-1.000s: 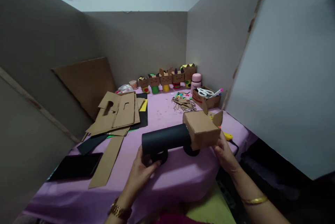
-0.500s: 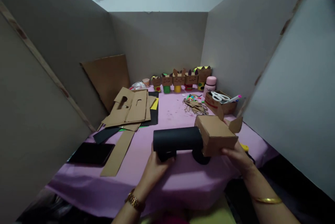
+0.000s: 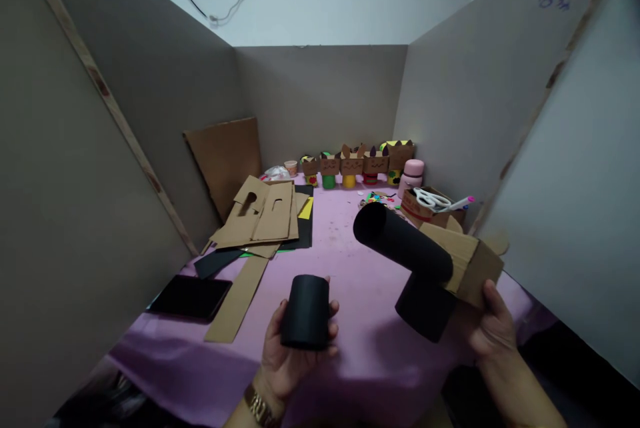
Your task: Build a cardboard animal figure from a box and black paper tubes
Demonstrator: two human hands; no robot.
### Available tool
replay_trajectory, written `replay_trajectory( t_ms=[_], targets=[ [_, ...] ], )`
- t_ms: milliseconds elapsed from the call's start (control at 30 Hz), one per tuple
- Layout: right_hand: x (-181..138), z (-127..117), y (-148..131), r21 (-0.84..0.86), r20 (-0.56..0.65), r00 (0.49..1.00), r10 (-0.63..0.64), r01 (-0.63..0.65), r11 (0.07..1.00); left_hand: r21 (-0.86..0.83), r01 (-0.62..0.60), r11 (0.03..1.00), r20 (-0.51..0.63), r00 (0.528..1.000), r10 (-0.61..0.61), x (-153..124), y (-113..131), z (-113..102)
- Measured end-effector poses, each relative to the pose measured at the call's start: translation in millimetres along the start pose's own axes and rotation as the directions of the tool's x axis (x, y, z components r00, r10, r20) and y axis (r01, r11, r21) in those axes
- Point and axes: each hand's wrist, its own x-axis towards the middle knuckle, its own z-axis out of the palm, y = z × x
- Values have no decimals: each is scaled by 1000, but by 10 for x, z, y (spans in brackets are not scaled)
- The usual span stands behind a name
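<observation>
At lower centre of the frame, a short black tube (image 3: 305, 311) is gripped in the curled left hand (image 3: 289, 360); it is best held lightly, so that its wall is not dented. At lower right, a cardboard box (image 3: 481, 269) is clasped by the right hand (image 3: 495, 335), its long tube (image 3: 403, 241) jutting leftward and best kept steady; just above centre, box-headed figures (image 3: 352, 165) are lined up.

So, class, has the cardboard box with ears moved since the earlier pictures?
Yes: the cardboard box with ears has shifted to the viewer's right, judged against the standing pink flask.
</observation>
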Motion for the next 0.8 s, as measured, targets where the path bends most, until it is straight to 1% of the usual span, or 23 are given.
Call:
replay_trajectory(
  t_ms=[100,167,200,267,300,333,367,433,500,533,567,600,667,733,800],
  targets=[
    [-19,13,-14,51,-92,993,70,-66,997,-28,1,1000,54,999,1,1,-14,25],
    [-27,21,-20,92,-161,981,106,-91,992,-30,-29,999,41,999,30,6,-18,31],
    [-32,29,-24,99,-178,977,113,-96,990,-10,-57,998,15,998,58,12,-17,31],
    [-46,61,-42,70,-176,980,91,-80,994,113,-132,985,-65,988,140,35,-5,25],
    [-55,85,-57,40,-171,984,59,-52,998,222,-168,960,-112,974,196,54,5,19],
    [-65,114,-75,1,-157,988,12,-12,1000,358,-191,914,-146,955,256,77,18,11],
    [-73,147,-97,-41,-131,990,-44,38,998,503,-196,842,-164,934,316,103,31,-1],
    [-81,215,-144,-114,-56,987,-149,141,983,758,-154,634,-148,906,397,161,56,-34],
    [-69,272,-186,-159,40,976,-214,217,963,901,-69,428,-125,904,410,214,73,-76],
    [-54,292,-201,-174,84,968,-235,246,954,932,-31,361,-125,907,403,235,76,-99],
    [-33,305,-213,-186,125,961,-248,268,945,948,-1,318,-131,910,392,249,77,-122],
    [-9,313,-220,-200,161,953,-255,285,938,955,20,295,-137,914,382,256,75,-142],
    [42,315,-224,-225,220,941,-258,306,925,959,34,282,-142,917,373,251,64,-174],
    [86,305,-217,-245,252,935,-249,311,919,968,40,247,-134,916,377,224,44,-189],
    [108,291,-202,-260,268,934,-238,308,915,981,42,188,-115,910,398,188,12,-190]
  ],
)
